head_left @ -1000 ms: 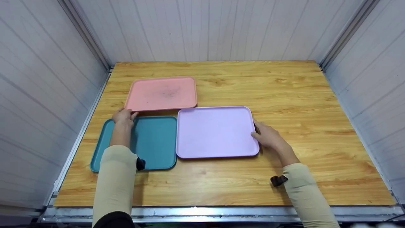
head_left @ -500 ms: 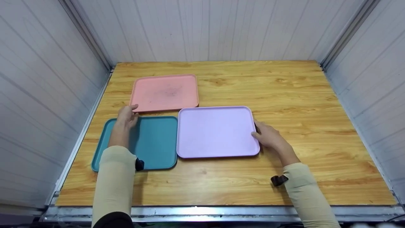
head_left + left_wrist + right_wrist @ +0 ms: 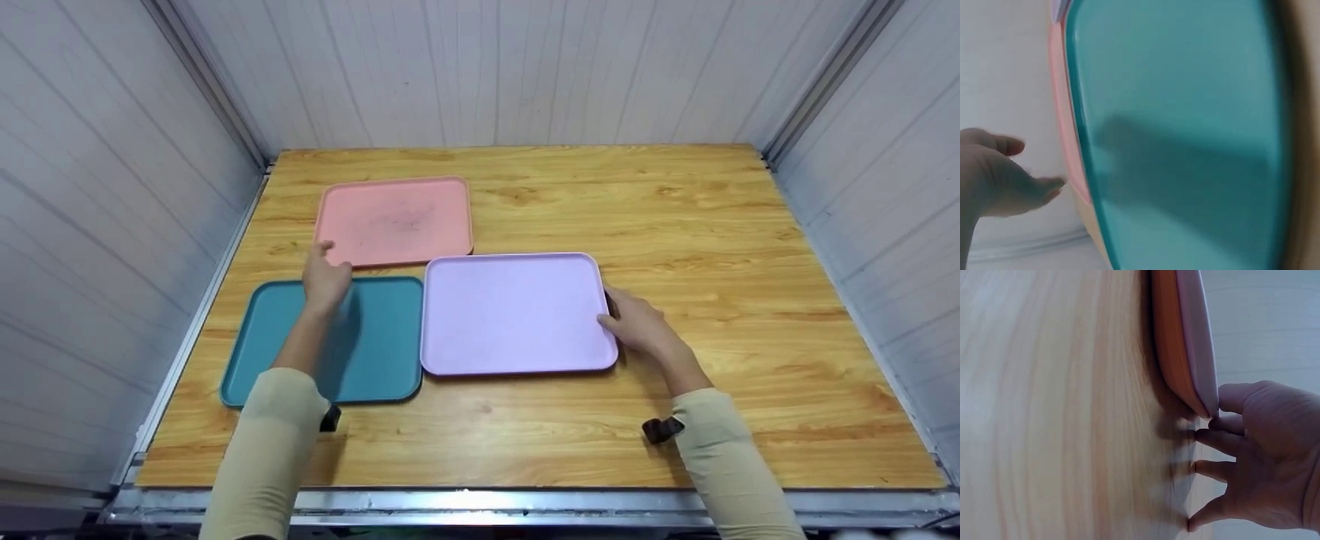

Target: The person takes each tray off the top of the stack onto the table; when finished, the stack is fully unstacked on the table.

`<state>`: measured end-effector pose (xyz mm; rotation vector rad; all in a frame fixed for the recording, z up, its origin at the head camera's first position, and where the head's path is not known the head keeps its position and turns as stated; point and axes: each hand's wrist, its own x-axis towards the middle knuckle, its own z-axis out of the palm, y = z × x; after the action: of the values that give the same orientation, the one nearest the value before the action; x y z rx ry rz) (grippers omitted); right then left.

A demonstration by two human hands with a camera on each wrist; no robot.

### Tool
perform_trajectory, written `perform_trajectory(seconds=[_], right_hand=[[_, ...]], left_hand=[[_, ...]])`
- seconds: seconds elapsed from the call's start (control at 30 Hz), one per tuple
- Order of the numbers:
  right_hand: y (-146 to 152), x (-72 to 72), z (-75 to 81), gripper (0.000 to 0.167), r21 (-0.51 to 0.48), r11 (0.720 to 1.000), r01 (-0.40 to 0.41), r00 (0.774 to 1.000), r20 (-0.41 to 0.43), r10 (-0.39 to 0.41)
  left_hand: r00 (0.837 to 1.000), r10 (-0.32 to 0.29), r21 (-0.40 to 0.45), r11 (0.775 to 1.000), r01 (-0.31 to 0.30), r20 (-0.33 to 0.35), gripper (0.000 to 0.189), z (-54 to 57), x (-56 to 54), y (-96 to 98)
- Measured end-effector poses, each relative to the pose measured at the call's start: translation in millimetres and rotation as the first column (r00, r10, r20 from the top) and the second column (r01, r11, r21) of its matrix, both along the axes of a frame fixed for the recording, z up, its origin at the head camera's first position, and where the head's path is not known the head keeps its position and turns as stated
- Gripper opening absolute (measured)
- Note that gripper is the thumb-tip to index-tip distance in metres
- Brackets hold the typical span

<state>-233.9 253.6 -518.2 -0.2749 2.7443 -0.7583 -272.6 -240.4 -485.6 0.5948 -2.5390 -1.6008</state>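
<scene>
A lavender tray (image 3: 517, 313) lies mid-table, stacked on an orange tray (image 3: 1174, 343) whose side shows beneath it in the right wrist view. My right hand (image 3: 637, 322) is at its right edge: the thumb lies on the rim and the index finger meets the edge below, while the other fingertips rest on the table. My left hand (image 3: 328, 281) hovers over the back of the teal tray (image 3: 382, 341), fingers loose and holding nothing. Its fingertips overlap the front left corner of the pink tray (image 3: 397, 221) in the head view; the left wrist view shows them apart from it.
The wooden table (image 3: 690, 202) is bounded by pale panel walls (image 3: 495, 71) at the back and both sides. A metal rail (image 3: 465, 501) runs along the front edge. The teal and lavender trays sit side by side, with the pink one behind.
My left hand has left the pink tray's front left corner and moved right over the teal tray. The pink tray has slid slightly right. My right hand has stayed in place.
</scene>
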Motion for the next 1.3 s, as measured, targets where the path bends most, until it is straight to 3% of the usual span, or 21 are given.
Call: perform_trajectory(seconds=[0.1,0.2,0.37,0.6,0.73,0.93,1.1,1.3], right_hand=[[1,-0.5,0.0,0.057,-0.031,1.000,0.005,0.999,-0.042,-0.006],[0,-0.1,0.1,0.045,-0.050,0.999,0.015,0.995,-0.095,-0.020],[-3,2.4,-1.4,0.030,-0.088,0.994,0.068,0.992,-0.104,-0.078],[-4,3.4,-4.0,0.026,-0.109,0.989,0.105,0.987,-0.110,-0.117],[-5,2.1,-1.8,0.026,-0.108,0.989,0.097,0.988,-0.108,-0.109],[-5,0.9,2.4,0.027,-0.109,0.989,0.102,0.990,-0.083,-0.111],[-3,-0.2,4.4,0.028,-0.107,0.990,0.097,0.990,-0.090,-0.107],[2,-0.2,6.4,0.032,-0.121,0.981,0.150,0.985,-0.067,-0.159]], left_hand=[[0.990,-0.137,-0.025,0.990,0.138,0.044,0.048,-2.5,11.9,11.6],[0.971,-0.227,0.003,0.974,0.228,0.074,0.043,-6.6,24.5,21.2],[0.949,-0.303,0.070,0.952,0.297,0.085,0.036,-12.1,41.6,38.9],[0.910,-0.405,0.146,0.909,0.391,0.089,0.033,-22.9,53.8,61.5],[0.904,-0.415,0.121,0.908,0.402,0.107,0.036,-30.3,59.5,71.5],[0.919,-0.379,-0.003,0.924,0.382,0.106,0.035,-34.5,61.4,81.2],[0.920,-0.383,-0.046,0.921,0.388,0.088,0.035,-35.5,61.6,84.4],[0.919,-0.389,-0.099,0.914,0.394,0.059,0.035,-35.3,63.0,86.2]])
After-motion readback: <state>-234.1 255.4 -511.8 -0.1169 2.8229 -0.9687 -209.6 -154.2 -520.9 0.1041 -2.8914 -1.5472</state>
